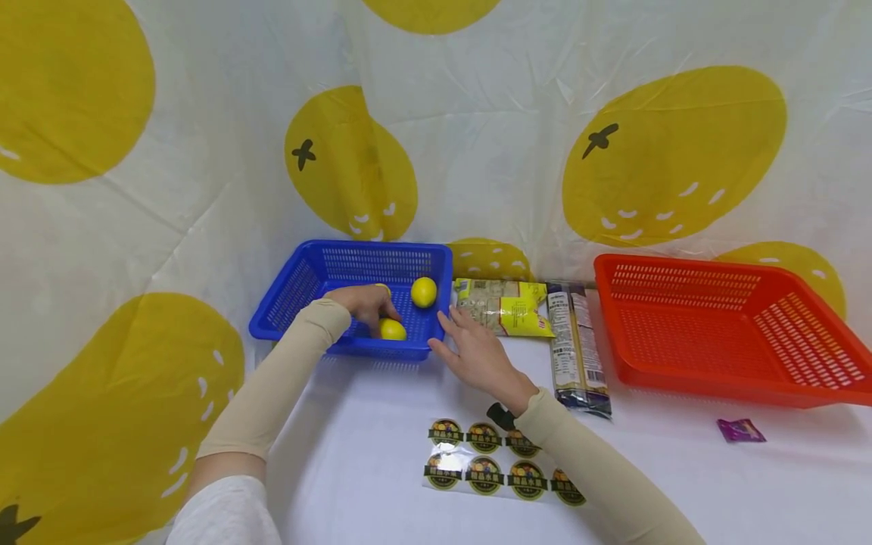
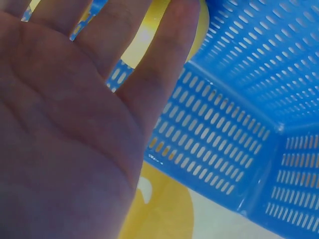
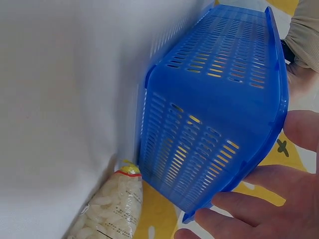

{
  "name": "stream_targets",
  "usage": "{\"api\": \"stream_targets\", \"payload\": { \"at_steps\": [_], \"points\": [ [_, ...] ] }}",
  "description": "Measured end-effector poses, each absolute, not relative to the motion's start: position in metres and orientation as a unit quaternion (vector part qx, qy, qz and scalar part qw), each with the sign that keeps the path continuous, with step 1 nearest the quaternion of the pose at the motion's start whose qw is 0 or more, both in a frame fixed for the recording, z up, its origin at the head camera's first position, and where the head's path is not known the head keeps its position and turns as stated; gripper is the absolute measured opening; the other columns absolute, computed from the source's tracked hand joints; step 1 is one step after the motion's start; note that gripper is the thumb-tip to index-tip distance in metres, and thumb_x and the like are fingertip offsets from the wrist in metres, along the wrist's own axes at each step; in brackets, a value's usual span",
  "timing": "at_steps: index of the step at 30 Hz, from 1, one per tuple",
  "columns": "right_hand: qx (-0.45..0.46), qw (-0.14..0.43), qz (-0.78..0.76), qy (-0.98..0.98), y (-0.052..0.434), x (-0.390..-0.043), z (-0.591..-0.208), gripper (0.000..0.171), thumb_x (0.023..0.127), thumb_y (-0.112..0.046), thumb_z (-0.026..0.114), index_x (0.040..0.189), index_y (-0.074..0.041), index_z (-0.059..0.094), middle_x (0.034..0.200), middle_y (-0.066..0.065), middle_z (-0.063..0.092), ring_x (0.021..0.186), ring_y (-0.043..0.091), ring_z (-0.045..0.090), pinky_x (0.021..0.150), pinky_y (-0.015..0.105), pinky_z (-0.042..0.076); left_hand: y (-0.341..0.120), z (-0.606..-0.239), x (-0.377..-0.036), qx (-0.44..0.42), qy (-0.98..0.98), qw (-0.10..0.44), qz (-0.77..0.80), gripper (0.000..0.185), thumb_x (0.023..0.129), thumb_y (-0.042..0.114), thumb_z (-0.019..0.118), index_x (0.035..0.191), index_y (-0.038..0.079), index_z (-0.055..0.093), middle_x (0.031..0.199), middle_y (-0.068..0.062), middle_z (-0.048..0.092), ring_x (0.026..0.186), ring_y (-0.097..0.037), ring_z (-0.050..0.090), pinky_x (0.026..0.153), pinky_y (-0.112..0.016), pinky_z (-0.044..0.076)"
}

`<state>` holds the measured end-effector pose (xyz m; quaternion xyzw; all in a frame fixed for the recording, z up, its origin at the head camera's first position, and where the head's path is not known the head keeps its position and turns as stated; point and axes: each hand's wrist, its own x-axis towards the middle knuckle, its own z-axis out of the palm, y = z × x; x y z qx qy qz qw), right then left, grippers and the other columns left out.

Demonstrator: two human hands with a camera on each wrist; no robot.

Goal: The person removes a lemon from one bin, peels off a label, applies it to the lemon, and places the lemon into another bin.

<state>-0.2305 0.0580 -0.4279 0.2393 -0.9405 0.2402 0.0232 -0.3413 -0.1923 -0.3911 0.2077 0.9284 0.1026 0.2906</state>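
Observation:
A blue basket stands on the table with yellow lemons inside. My left hand reaches down into it, fingers beside the near lemon. Another lemon lies near the right end, and part of a third shows behind the left hand. In the left wrist view, the palm faces the camera with its fingers stretched out, and a lemon shows behind and between them. My right hand is at the basket's right end, with spread fingers along the rim.
Right of the blue basket lie a yellow-printed food bag and a long clear-and-dark packet. A red basket stands farther right, with a small purple wrapper before it. A sheet of round stickers lies partly under the right forearm.

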Motion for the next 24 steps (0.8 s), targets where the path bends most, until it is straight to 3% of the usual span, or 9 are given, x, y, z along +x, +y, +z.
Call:
{"api": "stream_targets", "payload": {
  "at_steps": [15, 24],
  "points": [
    [0.238, 0.012, 0.243, -0.94, 0.0585, -0.2304, -0.428, 0.065, 0.106, -0.048, 0.048, 0.156, -0.006, 0.04, 0.165, 0.021, 0.032, 0.154, 0.04, 0.032, 0.121, 0.059, 0.034, -0.1914, -0.3919, -0.3408, 0.163, 0.931, 0.298, 0.131, 0.051, 0.078, 0.009, 0.089, 0.125, 0.02, 0.075, 0.125, 0.0, 0.075, 0.117, -0.019, 0.066, 0.115, -0.044, 0.046],
    [0.235, 0.005, 0.241, -0.942, 0.0578, -0.2297, -0.4244, 0.065, 0.106, -0.047, 0.049, 0.156, -0.007, 0.04, 0.166, 0.02, 0.031, 0.154, 0.038, 0.031, 0.121, 0.059, 0.034, -0.191, -0.3921, -0.3423, 0.164, 0.923, 0.314, 0.154, 0.047, 0.079, 0.008, 0.087, 0.124, 0.016, 0.076, 0.113, -0.002, 0.078, 0.102, -0.018, 0.07, 0.107, -0.045, 0.054]
  ]
}}
